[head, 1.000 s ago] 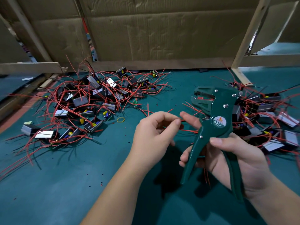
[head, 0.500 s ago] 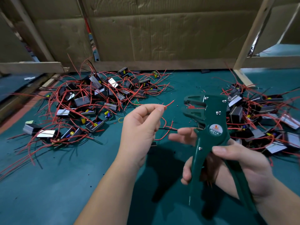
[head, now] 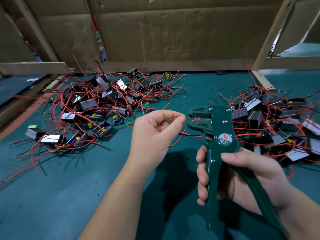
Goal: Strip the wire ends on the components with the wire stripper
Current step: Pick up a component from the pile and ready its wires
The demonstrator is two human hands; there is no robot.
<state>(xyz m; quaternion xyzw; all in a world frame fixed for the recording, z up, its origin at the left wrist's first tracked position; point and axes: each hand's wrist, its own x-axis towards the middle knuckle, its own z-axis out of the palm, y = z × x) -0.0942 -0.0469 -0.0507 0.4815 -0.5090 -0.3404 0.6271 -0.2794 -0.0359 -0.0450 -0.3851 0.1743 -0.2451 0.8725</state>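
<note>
My right hand (head: 242, 174) grips the handles of a dark green wire stripper (head: 221, 135), jaws pointing left. A thin red wire (head: 170, 119) is pinched between thumb and forefinger of my left hand (head: 154, 134), and its tip sits in the stripper's jaws (head: 195, 117). The wire loops down below my left hand beside a black wire (head: 192, 134). The component it belongs to is hidden from me.
A pile of small components with red wires (head: 97, 108) lies at the left on the green table (head: 60, 187). Another such pile (head: 273, 122) lies at the right behind the stripper. Cardboard walls (head: 173, 35) and wooden rails close the back.
My left hand has moved right and brought the red wire's tip into the stripper's jaws. My right forefinger has left the wire and wrapped round the handle.
</note>
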